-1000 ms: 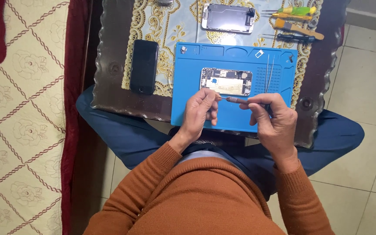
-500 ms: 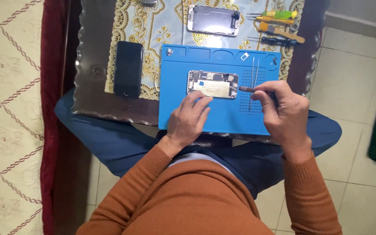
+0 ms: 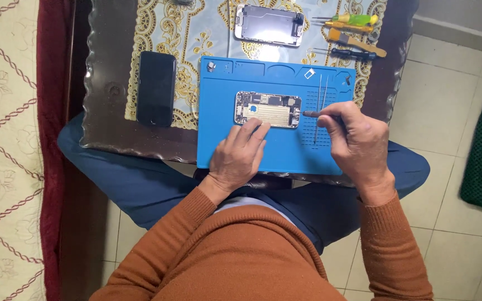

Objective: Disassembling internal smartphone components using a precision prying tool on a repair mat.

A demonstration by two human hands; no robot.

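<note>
An opened phone body [image 3: 268, 109], its inner parts exposed, lies on a blue work mat [image 3: 274, 150] on a small glass-topped table. My left hand [image 3: 238, 156] rests flat on the mat, its fingertips touching the phone's near edge. My right hand [image 3: 355, 139] grips a slim dark screwdriver [image 3: 311, 113] whose tip points at the phone's right end. Thin tweezers [image 3: 320, 97] lie on the mat just right of the phone.
A black phone [image 3: 156, 88] lies face up at the table's left. A detached screen [image 3: 269, 25] sits at the back, with several screwdrivers [image 3: 352, 36] beside it. A patterned cloth [image 3: 196, 33] covers the table middle. Patterned couch at left, tiled floor at right.
My left hand has flattened onto the mat below the phone. My right hand brought the screwdriver tip up to the phone's right end. The camera view has shifted.
</note>
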